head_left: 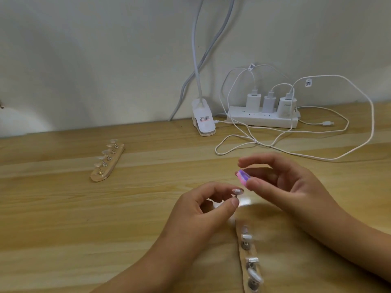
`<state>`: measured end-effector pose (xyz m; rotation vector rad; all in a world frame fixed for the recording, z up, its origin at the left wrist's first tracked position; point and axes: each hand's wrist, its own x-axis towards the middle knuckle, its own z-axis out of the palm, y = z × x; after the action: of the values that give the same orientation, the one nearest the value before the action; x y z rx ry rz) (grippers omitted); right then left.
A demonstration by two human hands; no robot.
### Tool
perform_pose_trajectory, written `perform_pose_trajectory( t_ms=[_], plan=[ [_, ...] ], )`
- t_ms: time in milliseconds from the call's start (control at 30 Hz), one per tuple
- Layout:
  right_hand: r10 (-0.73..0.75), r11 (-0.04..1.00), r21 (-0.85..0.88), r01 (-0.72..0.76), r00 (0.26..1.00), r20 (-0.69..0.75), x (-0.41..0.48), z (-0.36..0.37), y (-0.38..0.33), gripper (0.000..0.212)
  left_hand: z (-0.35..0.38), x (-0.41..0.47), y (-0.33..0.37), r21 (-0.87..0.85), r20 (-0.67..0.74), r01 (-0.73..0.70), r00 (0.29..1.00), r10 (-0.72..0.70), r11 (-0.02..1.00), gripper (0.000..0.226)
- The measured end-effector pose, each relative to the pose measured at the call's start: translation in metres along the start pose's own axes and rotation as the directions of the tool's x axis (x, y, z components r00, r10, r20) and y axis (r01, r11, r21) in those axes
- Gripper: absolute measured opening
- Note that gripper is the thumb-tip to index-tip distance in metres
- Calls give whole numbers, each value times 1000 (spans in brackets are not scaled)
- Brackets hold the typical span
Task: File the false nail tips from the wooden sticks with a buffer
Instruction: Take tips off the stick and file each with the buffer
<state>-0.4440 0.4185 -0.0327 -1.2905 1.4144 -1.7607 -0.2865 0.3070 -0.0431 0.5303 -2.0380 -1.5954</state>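
My left hand (pixel 203 205) pinches a small metal holder with a clear false nail tip (pixel 237 191) between thumb and forefinger, lifted above the table. Just to its right, my right hand (pixel 281 182) grips a small pink and purple buffer block (pixel 243 176) between thumb and fingers, close to the tip but apart from it. Below my hands lies a wooden stick (pixel 250 261) carrying several nail tips on metal stands. A second wooden stick (pixel 107 161) with several tips lies far to the left.
A white clip lamp (pixel 203 119) stands at the back of the wooden table (pixel 84 218). A white power strip (pixel 262 119) with three chargers sits to its right, with white cables (pixel 296 153) looping across the table behind my hands.
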Motion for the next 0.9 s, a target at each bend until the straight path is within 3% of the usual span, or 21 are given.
perform_pose_trajectory(
  t_ms=[133, 333, 467, 633, 733, 900],
  plan=[
    [-222, 944, -234, 231, 973, 65, -7, 3, 0, 49, 0, -1, 0, -15, 31, -18, 999, 19, 1000, 14],
    [-262, 844, -443, 302, 953, 151, -5, 0, -2, 39, 0, -1, 0, -11, 63, -35, 997, 35, 999, 19],
    [-306, 735, -562, 380, 925, 225, -8, -1, -2, 48, 2, -1, 0, -35, 58, -22, 998, 24, 999, 16],
    [-209, 842, -487, 231, 973, 99, -3, -2, -2, 39, 1, -2, 1, -3, 70, -39, 997, 39, 999, 12],
    [-249, 804, -515, 299, 954, 165, -3, -1, 1, 38, 3, -2, 2, -13, 76, -48, 996, 49, 999, 13],
    [-163, 860, -472, 193, 981, 104, -2, -4, 2, 34, 3, -3, 2, 20, 89, -53, 995, 51, 998, 13]
  ],
)
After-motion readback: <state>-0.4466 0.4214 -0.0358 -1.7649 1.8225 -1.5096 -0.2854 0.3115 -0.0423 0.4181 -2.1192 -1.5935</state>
